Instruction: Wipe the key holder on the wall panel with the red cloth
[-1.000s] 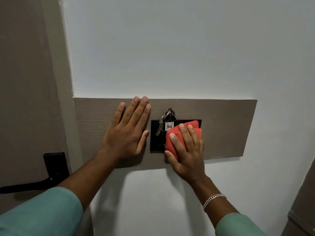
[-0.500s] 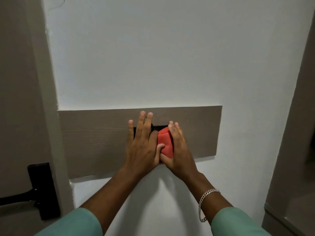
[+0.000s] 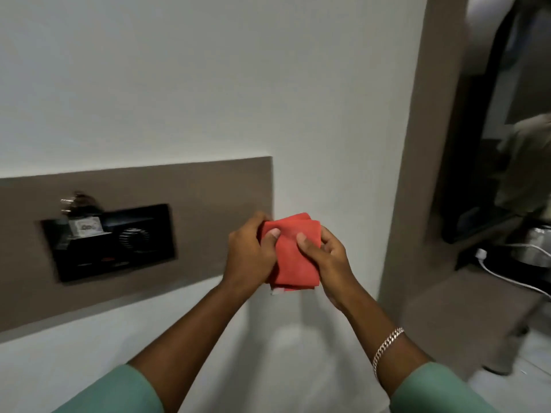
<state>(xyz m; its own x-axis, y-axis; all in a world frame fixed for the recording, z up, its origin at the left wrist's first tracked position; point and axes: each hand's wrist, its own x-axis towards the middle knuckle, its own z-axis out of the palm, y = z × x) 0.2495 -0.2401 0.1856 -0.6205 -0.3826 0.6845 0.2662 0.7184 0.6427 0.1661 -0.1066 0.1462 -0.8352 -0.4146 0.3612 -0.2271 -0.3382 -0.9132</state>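
Both hands, left hand (image 3: 253,257) and right hand (image 3: 325,260), have fingers closed on the folded red cloth (image 3: 293,257), held clear of the key holder (image 3: 110,241) on the wall panel (image 3: 208,204); wiping appears finished or paused.

Both hands are now off the wall panel (image 3: 208,186). The left hand (image 3: 253,254) and the right hand (image 3: 325,257) hold the folded red cloth (image 3: 293,257) together in the air, right of the panel. The black key holder (image 3: 113,242) is uncovered again, and the view has turned to the right.
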